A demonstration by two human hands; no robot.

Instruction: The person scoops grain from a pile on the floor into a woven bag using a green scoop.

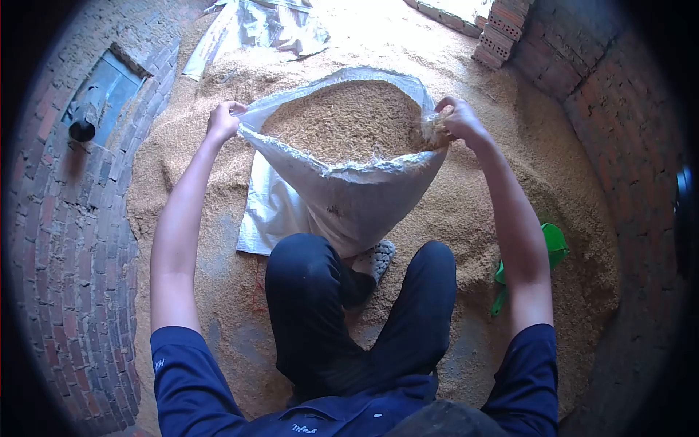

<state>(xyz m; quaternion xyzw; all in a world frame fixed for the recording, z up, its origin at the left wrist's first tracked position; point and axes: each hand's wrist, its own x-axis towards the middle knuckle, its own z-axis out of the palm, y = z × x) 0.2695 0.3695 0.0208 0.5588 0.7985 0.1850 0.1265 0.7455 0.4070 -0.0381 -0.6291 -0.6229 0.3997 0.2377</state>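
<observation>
In front of my knees stands a white woven sack [364, 193], its wide mouth held apart at both sides. Tan rice husks [349, 116] fill it close to the rim. My left hand [224, 120] pinches the left corner of the rim. At the right corner, my right hand [457, 120] is closed on the rim, where the cloth looks bunched and husk-covered. The sack's lower part is partly hidden behind my knees.
Loose husks cover the floor [182, 160]. A green scoop [555, 244] lies beyond my right forearm. Another white sack [280, 218] lies under the filled one, and a silvery sheet [269, 29] lies at the back. Brick walls curve around, with a pipe [84, 124] protruding left.
</observation>
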